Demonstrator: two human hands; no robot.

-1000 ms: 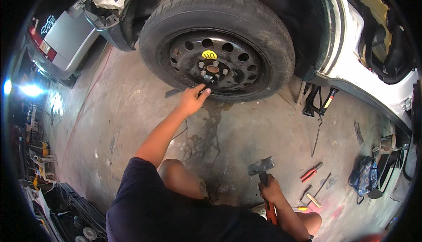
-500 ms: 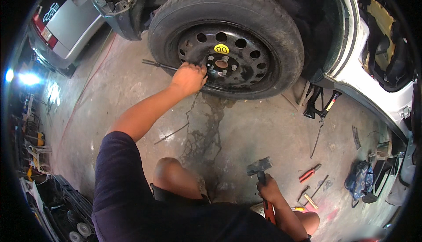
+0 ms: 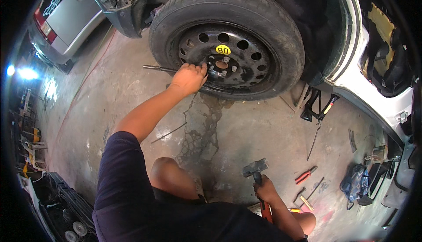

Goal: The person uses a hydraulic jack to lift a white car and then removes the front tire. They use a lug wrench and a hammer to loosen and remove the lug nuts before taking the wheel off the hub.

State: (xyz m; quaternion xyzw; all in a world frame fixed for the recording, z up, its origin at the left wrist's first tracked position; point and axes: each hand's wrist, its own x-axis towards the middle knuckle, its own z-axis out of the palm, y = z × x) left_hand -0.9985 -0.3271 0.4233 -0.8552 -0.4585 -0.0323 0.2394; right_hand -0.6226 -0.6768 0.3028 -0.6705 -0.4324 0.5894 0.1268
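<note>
My left hand [image 3: 189, 77] is closed on a metal wrench [image 3: 157, 67], whose bar sticks out to the left and whose head, partly hidden by my fingers, is at the lug nuts of the black steel wheel [image 3: 239, 71]. The wheel has a yellow oval sticker [image 3: 223, 50] and a black tyre [image 3: 285, 44]. My right hand [image 3: 265, 188] grips a hammer [image 3: 255, 166] by its black and orange handle, the heavy head upright near my right knee.
A black jack [image 3: 313, 109] stands beside the white car body [image 3: 351, 90]. Red-handled pliers [image 3: 303, 177], other small tools [image 3: 307, 201] and a blue bag [image 3: 355, 180] lie at the right. A silver car [image 3: 70, 24] is at upper left, dark parts [image 3: 61, 207] lower left.
Since a second ago my left hand has turned over the wrench, whose bar now points out to the left instead of being mostly hidden. My right hand still holds the hammer.
</note>
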